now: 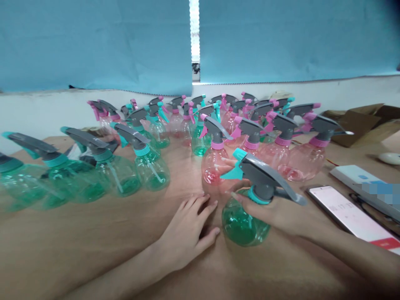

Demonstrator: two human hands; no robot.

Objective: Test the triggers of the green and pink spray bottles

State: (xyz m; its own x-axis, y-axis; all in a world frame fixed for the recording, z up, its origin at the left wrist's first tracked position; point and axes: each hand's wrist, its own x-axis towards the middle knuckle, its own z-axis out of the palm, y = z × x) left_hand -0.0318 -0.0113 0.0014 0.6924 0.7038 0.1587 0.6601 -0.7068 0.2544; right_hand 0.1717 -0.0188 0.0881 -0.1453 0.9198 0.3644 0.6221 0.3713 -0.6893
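A green spray bottle point(245, 223) with a grey and teal trigger head stands tilted in front of me, its nozzle to the left. My right hand point(265, 210) is wrapped round its neck from the right, some fingers hidden behind the bottle. Just left of it, my left hand point(190, 227) rests on the table point(131, 254) with fingers spread, holding nothing. Behind the held bottle is a pink spray bottle point(215, 164), with more pink ones in a row to its right. Another green spray bottle point(153, 173) ends a row at the left.
Many more pink and green bottles crowd the back. On the right lie a lit phone point(353, 216) and a white-and-blue box point(365, 183). An open cardboard box point(359, 125) stands at the back right. Blue blinds point(93, 46) hang beyond the table.
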